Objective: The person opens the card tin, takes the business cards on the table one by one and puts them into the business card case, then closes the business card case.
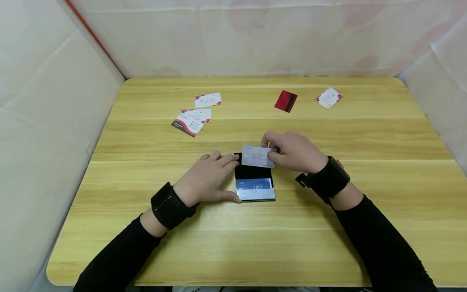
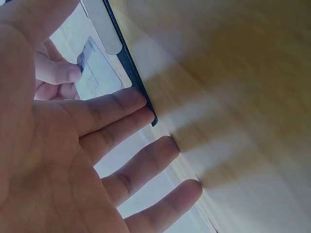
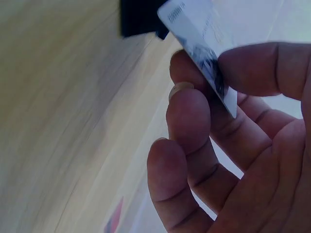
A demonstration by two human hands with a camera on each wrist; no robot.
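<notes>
A black card case (image 1: 251,172) lies opened out on the table, with a blue VIP card (image 1: 254,184) in its silver lower half. My left hand (image 1: 208,178) steadies its left side: the thumb is at the lower corner, and nearly straight fingers touch the upper flap, as the left wrist view also shows. Between thumb and fingers, my right hand (image 1: 297,152) pinches a white card with gold VIP lettering (image 1: 255,156) by its right end. That card overlaps the upper flap in the head view. In the right wrist view the white card (image 3: 194,39) is tilted.
Several floral white cards and a red-and-black patterned business card (image 1: 187,123) lie at the back left. Farther right are a red card with a black stripe (image 1: 286,101) and another floral card (image 1: 328,98). Pale cloth (image 1: 233,40) hangs behind the wooden table (image 1: 146,243).
</notes>
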